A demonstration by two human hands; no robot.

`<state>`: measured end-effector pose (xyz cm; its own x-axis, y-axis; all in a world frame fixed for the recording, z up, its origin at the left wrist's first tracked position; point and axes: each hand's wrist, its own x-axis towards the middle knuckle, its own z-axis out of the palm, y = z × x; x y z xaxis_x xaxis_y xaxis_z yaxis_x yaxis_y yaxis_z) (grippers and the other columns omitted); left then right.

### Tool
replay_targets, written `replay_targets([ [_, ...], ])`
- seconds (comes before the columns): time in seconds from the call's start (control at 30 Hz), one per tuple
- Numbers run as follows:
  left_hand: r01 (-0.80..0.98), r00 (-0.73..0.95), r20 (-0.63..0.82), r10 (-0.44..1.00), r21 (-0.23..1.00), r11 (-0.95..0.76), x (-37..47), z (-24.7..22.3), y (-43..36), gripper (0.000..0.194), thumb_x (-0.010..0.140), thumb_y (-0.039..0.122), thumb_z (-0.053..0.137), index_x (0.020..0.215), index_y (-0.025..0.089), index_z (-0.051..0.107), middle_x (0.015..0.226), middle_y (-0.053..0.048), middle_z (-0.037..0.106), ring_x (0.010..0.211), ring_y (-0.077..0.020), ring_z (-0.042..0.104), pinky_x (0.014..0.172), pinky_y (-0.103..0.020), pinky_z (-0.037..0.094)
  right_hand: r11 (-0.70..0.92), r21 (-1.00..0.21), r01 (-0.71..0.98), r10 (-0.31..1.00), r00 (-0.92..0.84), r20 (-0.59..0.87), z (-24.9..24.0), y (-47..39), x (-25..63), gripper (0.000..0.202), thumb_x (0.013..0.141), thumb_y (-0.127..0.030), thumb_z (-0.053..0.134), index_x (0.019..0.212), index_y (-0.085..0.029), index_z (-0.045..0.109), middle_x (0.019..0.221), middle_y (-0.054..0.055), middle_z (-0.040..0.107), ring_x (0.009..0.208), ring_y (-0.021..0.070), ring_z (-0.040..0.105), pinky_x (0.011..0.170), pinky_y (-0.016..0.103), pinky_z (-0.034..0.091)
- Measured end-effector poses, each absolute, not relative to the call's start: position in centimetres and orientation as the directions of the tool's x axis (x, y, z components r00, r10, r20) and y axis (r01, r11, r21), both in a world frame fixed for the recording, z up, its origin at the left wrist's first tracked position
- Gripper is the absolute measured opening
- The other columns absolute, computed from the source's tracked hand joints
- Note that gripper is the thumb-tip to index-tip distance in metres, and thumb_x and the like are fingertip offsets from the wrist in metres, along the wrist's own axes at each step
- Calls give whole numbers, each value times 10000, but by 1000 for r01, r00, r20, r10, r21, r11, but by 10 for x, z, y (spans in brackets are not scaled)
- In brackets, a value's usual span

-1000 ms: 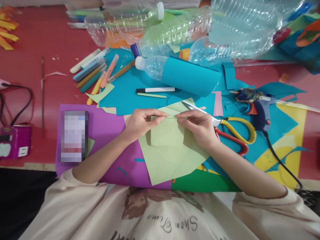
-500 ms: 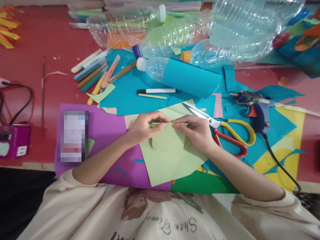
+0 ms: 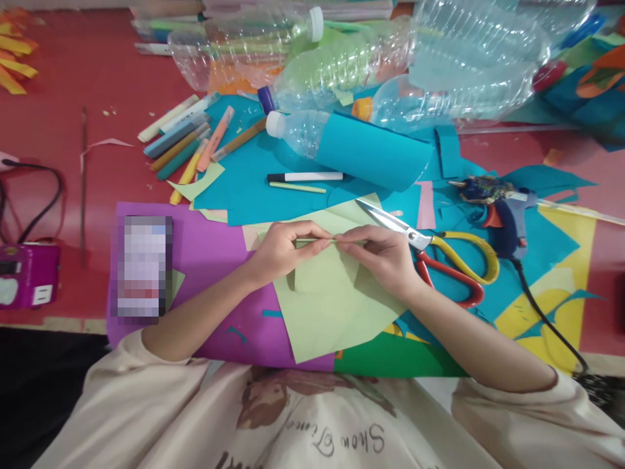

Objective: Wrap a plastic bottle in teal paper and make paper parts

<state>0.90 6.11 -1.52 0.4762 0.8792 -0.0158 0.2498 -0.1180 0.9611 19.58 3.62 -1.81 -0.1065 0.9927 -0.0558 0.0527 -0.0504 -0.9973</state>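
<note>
Both hands pinch a thin, light green paper edge (image 3: 306, 240) that looks rolled or folded. My left hand (image 3: 288, 251) grips its left part between thumb and fingertips; my right hand (image 3: 383, 255) does the same on the right, the fingertips of both almost meeting. The pinched edge seems to belong to a small light green piece hanging below it, though the fingers hide the join. Beneath lies a larger light green sheet (image 3: 317, 335). Scissors (image 3: 415, 240) with one yellow and one red handle lie partly open, close beside my right hand.
A glue gun (image 3: 510, 225) with its cord lies at the right. Clear plastic bottles (image 3: 351, 71) crowd the back, one (image 3: 303, 133) wrapped in blue paper. A black-and-white marker (image 3: 312, 176) and a slim green paper stick (image 3: 297, 188) lie ahead. Felt pens (image 3: 180, 140) and a phone (image 3: 141, 267) are left.
Fingers of both hands have shifted slightly along the green paper edge, the left thumb moving a little to the right. Less of the edge shows between them. Everything else stays put.
</note>
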Motion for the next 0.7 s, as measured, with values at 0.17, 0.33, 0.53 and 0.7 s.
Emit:
replay_targets([
  [0.17, 243, 466, -27, 884, 965, -98, 9, -15, 59, 143, 824, 302, 638, 844, 185, 717, 843, -31, 748, 780, -152, 694, 649, -220, 528, -38, -999, 34, 990, -131, -42, -20, 35, 196, 36, 712, -213, 707, 718, -221, 742, 752, 29, 758, 709, 171, 694, 623, 301, 550],
  [0.33, 274, 424, -2, 906, 953, -126, 10, -13, 58, 135, 821, 279, 629, 819, 183, 724, 834, -34, 756, 771, -151, 694, 661, -221, 532, -72, -995, 63, 985, -155, -81, -22, 36, 196, 184, 745, -361, 722, 839, -204, 698, 850, 49, 737, 801, 180, 681, 692, 310, 540],
  [0.53, 273, 459, 45, 887, 943, -189, 8, -12, 57, 129, 825, 272, 634, 851, 187, 727, 835, -33, 764, 754, -147, 705, 649, -208, 537, -13, -979, 203, 960, -271, -69, -19, 38, 200, 362, 864, -522, 551, 793, -183, 654, 768, 49, 693, 718, 159, 623, 638, 274, 484],
  [0.7, 251, 491, 69, 868, 943, -217, 8, -13, 57, 97, 817, 207, 628, 837, 183, 720, 860, -31, 768, 776, -138, 712, 705, -198, 546, 15, -962, 272, 941, -329, -78, -16, 37, 199, 441, 885, -552, 484, 695, -174, 606, 621, 16, 594, 580, 117, 502, 529, 246, 399],
])
